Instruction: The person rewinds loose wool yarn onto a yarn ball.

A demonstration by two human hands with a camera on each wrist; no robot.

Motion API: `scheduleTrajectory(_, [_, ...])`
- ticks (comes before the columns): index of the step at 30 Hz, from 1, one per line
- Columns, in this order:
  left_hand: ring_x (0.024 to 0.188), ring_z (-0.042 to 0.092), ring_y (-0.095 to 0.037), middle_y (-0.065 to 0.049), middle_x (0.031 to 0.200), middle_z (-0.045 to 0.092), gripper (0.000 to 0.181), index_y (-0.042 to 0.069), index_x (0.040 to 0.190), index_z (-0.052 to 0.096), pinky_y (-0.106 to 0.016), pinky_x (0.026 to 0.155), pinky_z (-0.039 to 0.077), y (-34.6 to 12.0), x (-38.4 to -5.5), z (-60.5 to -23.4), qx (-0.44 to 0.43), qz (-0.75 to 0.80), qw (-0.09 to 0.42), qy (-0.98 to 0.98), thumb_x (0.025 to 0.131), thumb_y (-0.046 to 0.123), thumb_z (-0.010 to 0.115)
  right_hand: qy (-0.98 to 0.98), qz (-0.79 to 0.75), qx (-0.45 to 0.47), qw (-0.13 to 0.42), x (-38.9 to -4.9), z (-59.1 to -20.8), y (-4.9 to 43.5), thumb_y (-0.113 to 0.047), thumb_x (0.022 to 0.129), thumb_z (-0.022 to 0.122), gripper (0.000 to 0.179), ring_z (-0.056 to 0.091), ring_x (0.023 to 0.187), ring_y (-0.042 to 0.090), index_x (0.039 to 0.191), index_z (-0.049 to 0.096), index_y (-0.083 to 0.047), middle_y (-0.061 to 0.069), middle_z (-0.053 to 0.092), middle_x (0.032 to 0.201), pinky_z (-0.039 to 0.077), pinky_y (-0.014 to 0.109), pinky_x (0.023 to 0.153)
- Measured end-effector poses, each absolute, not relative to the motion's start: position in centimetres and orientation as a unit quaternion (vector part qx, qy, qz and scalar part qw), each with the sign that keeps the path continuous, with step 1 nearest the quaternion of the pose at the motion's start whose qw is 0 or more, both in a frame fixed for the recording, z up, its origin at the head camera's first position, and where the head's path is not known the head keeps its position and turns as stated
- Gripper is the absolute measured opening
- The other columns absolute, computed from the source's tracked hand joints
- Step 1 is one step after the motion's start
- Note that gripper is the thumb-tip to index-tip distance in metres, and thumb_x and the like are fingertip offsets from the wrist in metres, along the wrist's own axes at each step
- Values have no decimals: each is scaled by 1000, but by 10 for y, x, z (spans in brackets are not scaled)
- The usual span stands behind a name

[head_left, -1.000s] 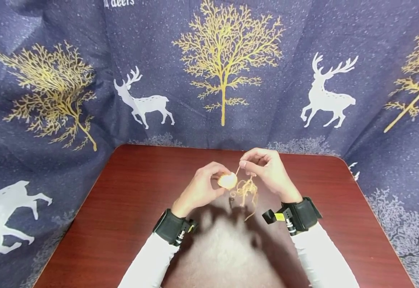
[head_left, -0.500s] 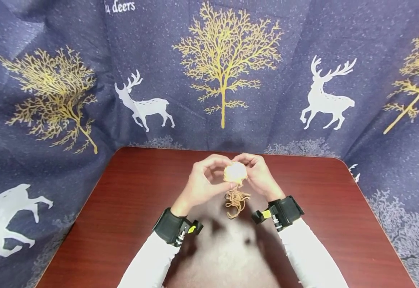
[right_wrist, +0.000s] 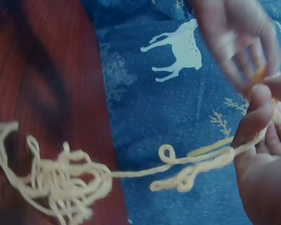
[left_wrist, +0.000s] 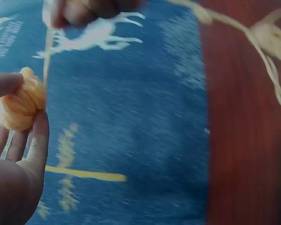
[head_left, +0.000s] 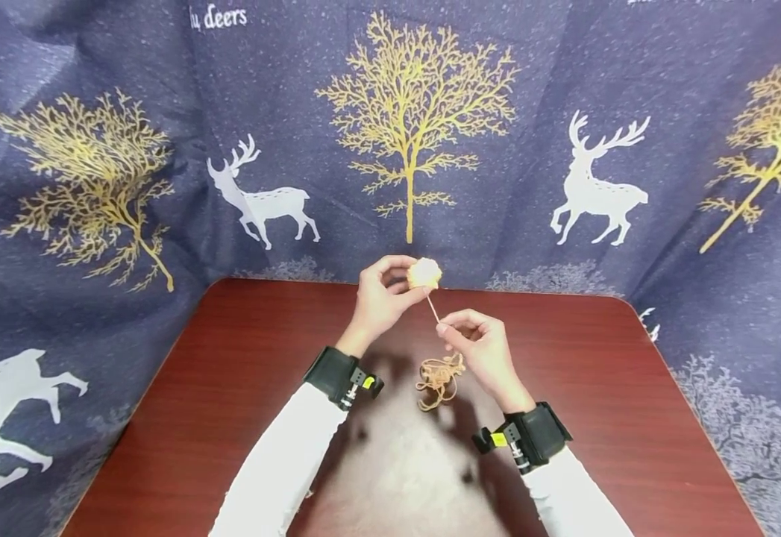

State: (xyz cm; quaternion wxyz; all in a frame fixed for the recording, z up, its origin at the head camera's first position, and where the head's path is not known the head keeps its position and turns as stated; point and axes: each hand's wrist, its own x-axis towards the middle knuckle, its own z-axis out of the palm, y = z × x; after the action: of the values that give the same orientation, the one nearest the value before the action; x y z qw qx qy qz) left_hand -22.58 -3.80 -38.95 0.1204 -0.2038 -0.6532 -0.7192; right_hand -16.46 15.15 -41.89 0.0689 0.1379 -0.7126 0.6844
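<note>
A small ball of yellow-orange yarn (head_left: 425,273) is held between the thumb and fingers of my left hand (head_left: 378,302), above the table's far edge. The left wrist view shows the wound strands of the yarn ball (left_wrist: 21,105) up close. From the ball a taut strand (head_left: 433,307) runs down to my right hand (head_left: 484,350), which pinches it between thumb and fingertips. A loose, looped tangle of yarn (head_left: 438,379) hangs below the right hand. In the right wrist view this yarn tangle (right_wrist: 68,180) trails from the right hand (right_wrist: 264,164) by one strand.
A reddish-brown table (head_left: 283,343) lies under both hands, with a bright glare patch in front. Behind it hangs a dark blue cloth (head_left: 363,224) printed with white deer and golden trees. Black camera straps (head_left: 333,377) sit on both wrists.
The left hand has risen with the yarn ball. The right hand came up against the ball, then drew down and away, stretching a strand between them.
</note>
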Motion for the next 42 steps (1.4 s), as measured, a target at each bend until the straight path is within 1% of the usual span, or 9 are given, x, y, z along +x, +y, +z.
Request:
scheduleTrajectory(4, [95,68,-29,-23,110,68,43,-10,112,65,-39,88,61,-39,-237,-415,-188,-693,99,-689,73,-11,82,-753,638,140,80,-163,-410,156,-1,90,73,9,62,57,12,97,72,4,16,69,76,44,22,36])
scheduleTrajectory(11, [100,68,-33,-22,112,67,45,-8,113,66,-42,91,59,-39,-229,-452,-196,-670,38,-715,72,-12,83,-757,621,190,73,-189,-394,168,-1,88,75,10,62,58,18,96,72,5,19,70,78,50,23,45])
scheduleTrajectory(18, [100,67,-31,-20,109,68,45,-7,115,65,-38,91,59,-43,-200,-458,-218,-676,-9,-704,74,-12,81,-709,681,186,-10,-225,-390,168,-1,90,72,8,61,63,12,97,71,4,4,72,82,55,23,56])
scheduleTrajectory(23, [99,69,-28,-23,110,68,46,-9,116,63,-39,92,59,-48,-182,-447,-258,-694,-28,-671,74,-13,81,-662,726,172,-72,-237,-406,162,-1,92,70,6,60,64,10,98,72,-1,4,70,81,52,21,55])
scheduleTrajectory(28, [102,69,-20,-13,112,69,48,-14,118,59,-41,93,59,-51,-175,-432,-296,-749,-36,-591,74,-16,77,-592,777,178,-119,-236,-429,156,3,95,64,8,64,71,12,101,70,2,6,70,85,57,21,61])
scheduleTrajectory(31, [104,68,-20,-8,113,70,49,-17,119,57,-38,93,59,-51,-177,-424,-289,-788,-15,-544,73,-17,74,-577,787,181,-124,-229,-440,152,8,95,60,21,66,73,11,97,73,-8,4,70,88,58,20,62])
scheduleTrajectory(34, [102,68,-19,-9,113,70,50,-17,119,57,-34,92,58,-50,-182,-417,-264,-807,44,-527,72,-18,74,-602,771,180,-104,-222,-447,149,8,93,60,25,62,65,8,94,74,-12,2,70,84,53,16,54])
scheduleTrajectory(39, [99,67,-21,-20,115,66,47,-16,118,59,-34,89,60,-46,-192,-413,-224,-770,175,-571,74,-16,78,-681,711,167,-57,-212,-452,148,-1,93,68,6,59,61,9,97,72,0,1,71,81,50,19,52])
scheduleTrajectory(42, [97,66,-26,-23,113,64,46,-11,115,63,-36,86,61,-46,-198,-418,-208,-710,249,-625,74,-13,81,-708,686,163,-43,-207,-451,151,-2,92,69,13,60,62,11,100,69,8,3,72,82,54,24,55])
